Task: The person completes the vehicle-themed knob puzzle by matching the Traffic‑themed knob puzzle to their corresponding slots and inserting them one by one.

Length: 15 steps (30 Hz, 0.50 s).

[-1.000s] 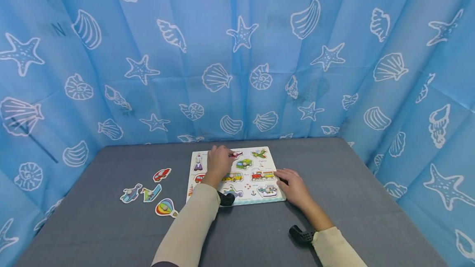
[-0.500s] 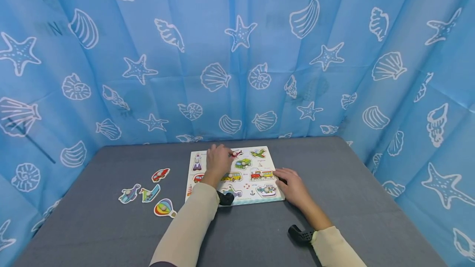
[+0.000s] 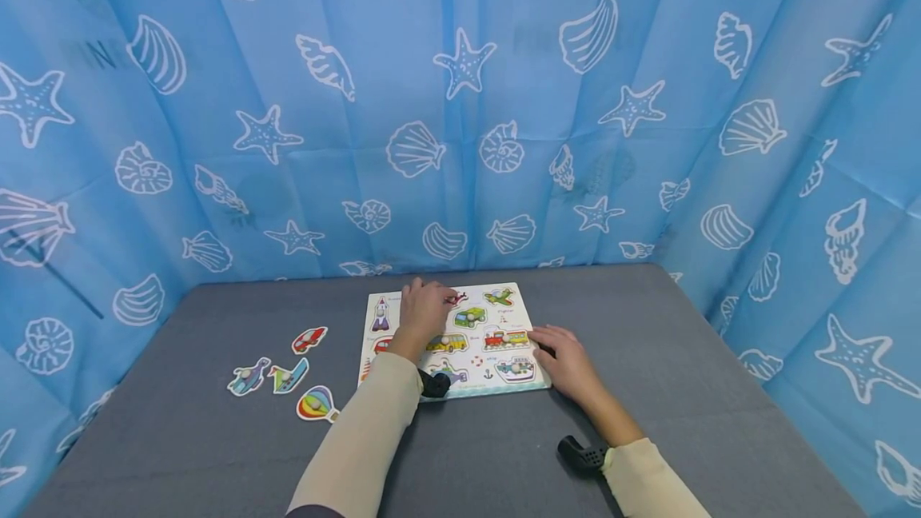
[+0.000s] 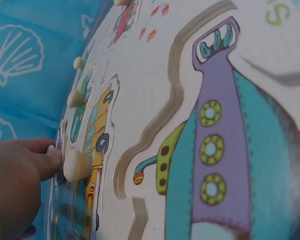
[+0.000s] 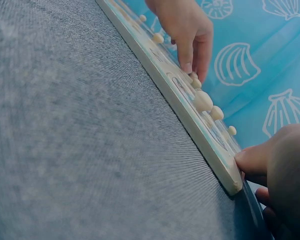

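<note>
At the far side of a white knobbed puzzle board (image 3: 496,380), my left hand (image 3: 423,312) pinches the small round knob of a red puzzle piece (image 3: 458,298), which looks like a helicopter. Its thumb and finger meet at that knob in the left wrist view, with the bus piece (image 4: 96,135) close by. Part of the red piece is hidden by the hand. My right hand (image 3: 566,360) rests against the board's right edge beside the train piece (image 3: 504,338). Seen from the right wrist, a fingertip (image 5: 245,159) touches the board near its corner.
Left of the board lie a hot-air balloon piece (image 3: 316,404), a sailboat piece (image 3: 289,376), a red car piece (image 3: 309,339) and a bluish piece (image 3: 248,376). The grey table (image 3: 496,454) ends at a blue shell-patterned curtain (image 3: 446,206).
The view has shifted slightly, moving everything a little left. The left hand stays at the red piece, which sits slightly differently under its fingers; the right hand keeps its place at the edge.
</note>
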Motion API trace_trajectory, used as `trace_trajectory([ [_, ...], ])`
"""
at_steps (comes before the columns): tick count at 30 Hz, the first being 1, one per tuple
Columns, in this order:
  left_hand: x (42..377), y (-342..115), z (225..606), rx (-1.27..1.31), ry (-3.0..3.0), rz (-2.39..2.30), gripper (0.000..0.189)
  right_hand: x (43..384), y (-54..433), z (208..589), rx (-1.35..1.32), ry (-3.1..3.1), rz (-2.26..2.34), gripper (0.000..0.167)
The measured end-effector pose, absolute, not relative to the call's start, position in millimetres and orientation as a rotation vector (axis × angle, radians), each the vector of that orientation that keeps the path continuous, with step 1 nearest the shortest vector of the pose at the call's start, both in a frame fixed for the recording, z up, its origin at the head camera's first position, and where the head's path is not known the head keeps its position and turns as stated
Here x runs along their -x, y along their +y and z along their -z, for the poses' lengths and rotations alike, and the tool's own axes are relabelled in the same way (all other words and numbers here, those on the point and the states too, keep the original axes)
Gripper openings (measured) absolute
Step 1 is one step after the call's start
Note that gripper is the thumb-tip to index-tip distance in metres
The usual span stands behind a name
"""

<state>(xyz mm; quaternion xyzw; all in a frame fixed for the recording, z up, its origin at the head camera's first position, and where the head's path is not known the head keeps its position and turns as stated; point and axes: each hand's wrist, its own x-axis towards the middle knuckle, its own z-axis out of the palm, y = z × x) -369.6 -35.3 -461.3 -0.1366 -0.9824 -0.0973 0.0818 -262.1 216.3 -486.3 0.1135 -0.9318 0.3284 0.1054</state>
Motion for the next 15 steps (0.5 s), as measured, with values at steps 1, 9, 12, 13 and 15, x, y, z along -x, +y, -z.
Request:
trace_trajectory([
  [1, 369.4, -35.3, 460.4, 0.415, -2.937, 0.262, 0.028, 262.3, 216.1, 486.3, -0.337, -2.742, -0.966, 0.034],
  [9, 368.9, -36.9, 457.4, 0.456, -2.956, 0.168, 0.031, 261.7, 215.5, 485.4, -0.348, -2.731, -0.964, 0.034],
  [12, 367.5, -40.0, 457.2, 0.473, -2.963, 0.248, 0.035, 261.0, 215.4, 485.1, -0.346, -2.731, -0.969, 0.034],
  [13, 366.7, -41.3, 457.1, 0.480, -2.960, 0.279, 0.036, 260.8, 215.3, 485.0, -0.347, -2.732, -0.967, 0.034],
  [15, 365.4, -44.1, 457.8, 0.493, -2.954, 0.341, 0.038, 260.5, 215.1, 485.3, -0.344, -2.733, -0.972, 0.034],
])
